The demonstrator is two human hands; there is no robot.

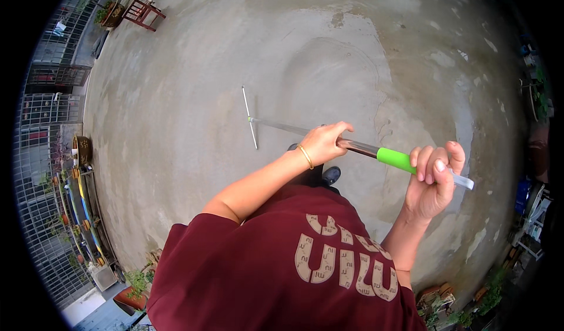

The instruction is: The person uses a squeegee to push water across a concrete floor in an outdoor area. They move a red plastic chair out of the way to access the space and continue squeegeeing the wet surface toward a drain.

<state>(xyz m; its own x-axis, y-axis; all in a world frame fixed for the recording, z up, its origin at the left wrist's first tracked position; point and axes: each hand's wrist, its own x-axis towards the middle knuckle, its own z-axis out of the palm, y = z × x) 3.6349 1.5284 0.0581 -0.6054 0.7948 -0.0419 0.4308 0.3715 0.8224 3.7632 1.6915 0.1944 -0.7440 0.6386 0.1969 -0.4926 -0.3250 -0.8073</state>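
A long metal pole (359, 145) slants across the view from a thin crossbar head (254, 137), which rests on the wet concrete floor (176, 84), to a green grip (392, 159) with a pale end piece. My left hand (326, 144), with a gold bangle at the wrist, is closed round the middle of the pole. My right hand (435, 178) wraps round the green grip near its end. My dark shoe (331, 175) shows below the pole.
A red wooden chair (140, 15) and potted plant (110, 14) stand at the upper left, by a metal grille (50, 113). Another pot (82, 150) and some coloured poles (82, 213) line the left edge. Plants and assorted objects sit along the right and lower edges.
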